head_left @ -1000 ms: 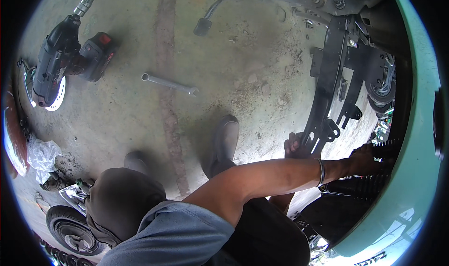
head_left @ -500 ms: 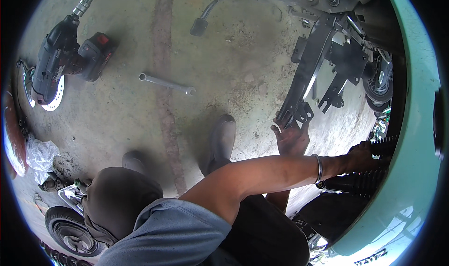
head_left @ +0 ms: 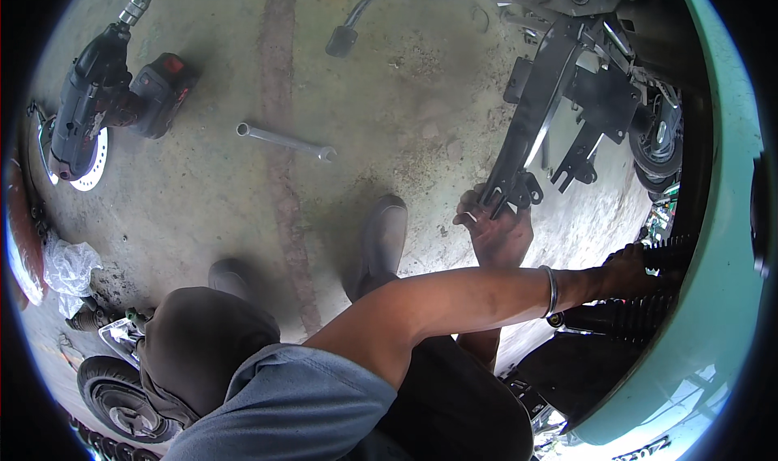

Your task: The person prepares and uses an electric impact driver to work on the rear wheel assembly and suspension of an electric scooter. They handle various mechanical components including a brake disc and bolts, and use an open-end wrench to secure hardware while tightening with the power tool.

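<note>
My left hand (head_left: 622, 273) reaches far to the right, a metal bangle on its wrist. Its fingers are wrapped round a black ribbed shock absorber (head_left: 668, 254), and part of the grip is hidden. Beneath the left forearm comes my right hand (head_left: 501, 238), palm up at the lower end of a black metal swingarm (head_left: 531, 108). The right fingers curl loosely about that end, some of them behind it. The swingarm slants down from the scooter's underside, with a forked bracket end beside a second black arm (head_left: 577, 165).
A combination wrench (head_left: 284, 141) lies on the concrete floor (head_left: 356, 104). At the far left is a black cordless impact wrench (head_left: 89, 96) near a brake disc (head_left: 96, 165). A pale green body panel (head_left: 729, 218) curves along the right. A wheel (head_left: 121, 400) lies at lower left.
The right hand's fingers have shifted left and spread a little at the swingarm's end. My left hand keeps its place on the shock absorber. The view has shifted slightly.
</note>
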A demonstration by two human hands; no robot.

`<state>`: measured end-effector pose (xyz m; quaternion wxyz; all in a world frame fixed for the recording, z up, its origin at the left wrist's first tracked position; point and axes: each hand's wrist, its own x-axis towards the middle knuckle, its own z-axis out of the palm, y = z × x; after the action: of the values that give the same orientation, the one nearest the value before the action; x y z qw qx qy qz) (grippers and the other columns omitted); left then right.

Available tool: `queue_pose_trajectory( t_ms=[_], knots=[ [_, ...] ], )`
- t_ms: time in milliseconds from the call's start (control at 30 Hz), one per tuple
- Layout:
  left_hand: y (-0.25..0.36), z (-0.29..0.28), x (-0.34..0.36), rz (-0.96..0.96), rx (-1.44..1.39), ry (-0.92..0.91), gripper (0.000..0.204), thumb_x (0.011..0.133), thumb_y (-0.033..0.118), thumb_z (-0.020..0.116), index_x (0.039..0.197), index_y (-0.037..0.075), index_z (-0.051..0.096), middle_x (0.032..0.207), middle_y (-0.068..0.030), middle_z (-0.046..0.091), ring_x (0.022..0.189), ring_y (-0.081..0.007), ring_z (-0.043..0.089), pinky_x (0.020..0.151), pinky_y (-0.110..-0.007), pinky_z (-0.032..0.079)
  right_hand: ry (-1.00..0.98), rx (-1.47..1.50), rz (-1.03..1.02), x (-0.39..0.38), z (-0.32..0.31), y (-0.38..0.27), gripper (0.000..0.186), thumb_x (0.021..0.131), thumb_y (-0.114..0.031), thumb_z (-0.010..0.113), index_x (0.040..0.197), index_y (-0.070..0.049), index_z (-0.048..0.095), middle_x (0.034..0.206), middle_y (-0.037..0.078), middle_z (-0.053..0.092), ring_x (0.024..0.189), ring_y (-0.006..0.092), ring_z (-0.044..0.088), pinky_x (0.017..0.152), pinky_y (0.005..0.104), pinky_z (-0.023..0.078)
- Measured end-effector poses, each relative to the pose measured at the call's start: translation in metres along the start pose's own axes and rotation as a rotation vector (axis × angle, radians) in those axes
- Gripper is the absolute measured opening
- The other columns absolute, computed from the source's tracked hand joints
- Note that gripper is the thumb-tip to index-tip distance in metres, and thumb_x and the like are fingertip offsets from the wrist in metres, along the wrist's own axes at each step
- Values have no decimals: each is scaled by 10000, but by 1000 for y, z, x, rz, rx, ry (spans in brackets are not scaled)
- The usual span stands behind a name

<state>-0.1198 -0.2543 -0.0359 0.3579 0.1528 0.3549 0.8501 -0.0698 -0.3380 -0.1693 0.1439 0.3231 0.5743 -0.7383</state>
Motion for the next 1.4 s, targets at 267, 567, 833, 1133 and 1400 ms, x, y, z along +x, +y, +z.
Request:
queue_pose_trajectory(
  t_ms=[267,567,833,1133,1400],
  knots=[
    [3,-1,-6,-2,-12,-6,587,824,432,676,1242,29,590,1138,-237,590,1055,-380,597,902,-454,491,-195,112,-70,15,-80,39,789,935,-672,330,1195,32,574,1076,201,638,924,313,626,811,454,514],
    [-9,7,6,80,49,52,585,827,438,675,1216,9,596,1122,-243,580,1016,-384,601,883,-453,494,-594,37,-99,32,-50,-10,809,933,-608,459,1373,70,419,1181,178,590,989,265,591,822,434,507],
    [-19,12,10,107,48,24,552,843,398,664,1189,-25,588,1134,-247,551,1041,-417,568,899,-473,473,-779,180,-210,29,-55,6,759,935,-545,527,1355,79,425,1109,185,595,860,232,579,743,433,489],
    [14,-9,-14,-7,-74,-41,625,812,435,707,1296,65,566,1224,-222,538,1142,-385,544,951,-469,457,-585,1,-170,4,-61,3,739,905,-440,646,1357,85,390,1033,129,567,679,133,498,633,345,440],
    [29,-31,-15,-135,-32,-71,825,749,630,708,1305,54,510,1281,-198,534,1164,-341,558,969,-456,452,-263,-113,-160,31,-14,31,495,959,-445,559,1301,-94,486,1140,92,556,638,131,449,618,310,401]
  ],
)
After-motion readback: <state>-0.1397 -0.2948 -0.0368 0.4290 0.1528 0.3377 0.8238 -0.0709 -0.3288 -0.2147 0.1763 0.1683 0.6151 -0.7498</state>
